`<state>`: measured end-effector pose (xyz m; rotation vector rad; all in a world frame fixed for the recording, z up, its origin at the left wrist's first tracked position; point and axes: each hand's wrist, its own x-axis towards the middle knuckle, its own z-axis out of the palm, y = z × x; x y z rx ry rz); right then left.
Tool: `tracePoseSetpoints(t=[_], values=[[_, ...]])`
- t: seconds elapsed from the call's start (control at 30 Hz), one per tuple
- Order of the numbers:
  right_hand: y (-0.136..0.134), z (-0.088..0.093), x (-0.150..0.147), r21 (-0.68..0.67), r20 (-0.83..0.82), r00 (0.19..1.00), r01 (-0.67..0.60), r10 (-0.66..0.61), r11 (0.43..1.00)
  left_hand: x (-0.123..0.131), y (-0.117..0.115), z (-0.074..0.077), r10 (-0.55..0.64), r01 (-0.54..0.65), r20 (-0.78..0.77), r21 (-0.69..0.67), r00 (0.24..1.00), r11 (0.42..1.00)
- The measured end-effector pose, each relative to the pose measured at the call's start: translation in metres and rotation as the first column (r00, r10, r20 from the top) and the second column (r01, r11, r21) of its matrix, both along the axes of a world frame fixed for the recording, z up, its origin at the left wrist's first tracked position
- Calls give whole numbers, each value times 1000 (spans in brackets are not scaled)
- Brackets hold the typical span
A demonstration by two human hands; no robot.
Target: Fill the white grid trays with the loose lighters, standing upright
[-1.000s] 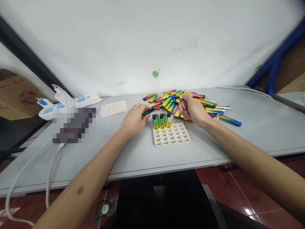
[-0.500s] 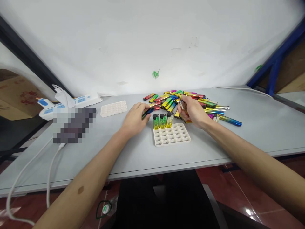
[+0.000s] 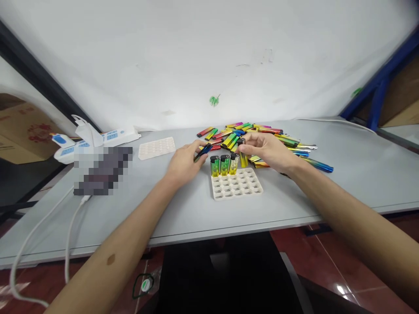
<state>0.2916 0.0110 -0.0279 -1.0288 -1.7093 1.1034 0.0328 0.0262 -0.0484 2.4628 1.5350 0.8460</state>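
Note:
A white slotted tray [image 3: 236, 186] lies on the grey table [image 3: 196, 209] with three yellow-green lighters [image 3: 224, 165] standing in its far row. My right hand [image 3: 269, 150] pinches a yellow lighter [image 3: 243, 156] upright by its top, just right of those three at the tray's far edge. My left hand [image 3: 183, 163] rests left of the tray, closed on a dark blue lighter [image 3: 203, 152] that points up and right. Behind the tray spreads a pile of colourful lighters [image 3: 262, 137].
A second white tray [image 3: 156, 148] lies at the back left. Power strips [image 3: 98, 139], a blurred dark object [image 3: 102, 170] and white cables [image 3: 42, 231] occupy the left side. The white wall rises close behind; the table's front edge is near me.
My right hand has moved left from the pile, carrying a yellow lighter upright to the tray's far row. My left hand has barely shifted, still holding its dark lighter.

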Motion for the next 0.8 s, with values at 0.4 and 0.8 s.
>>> tracePoseSetpoints(t=[0.4, 0.8], values=[[4, 0, 7, -40, 120, 988, -93, 97, 995, -1, -1, 2, -2, 8, 84, -68, 996, 998], [-1, 1, 5, -45, 56, 992, -115, 117, 992, 0, 1, 1, -12, 17, 72, -67, 997, 998]])
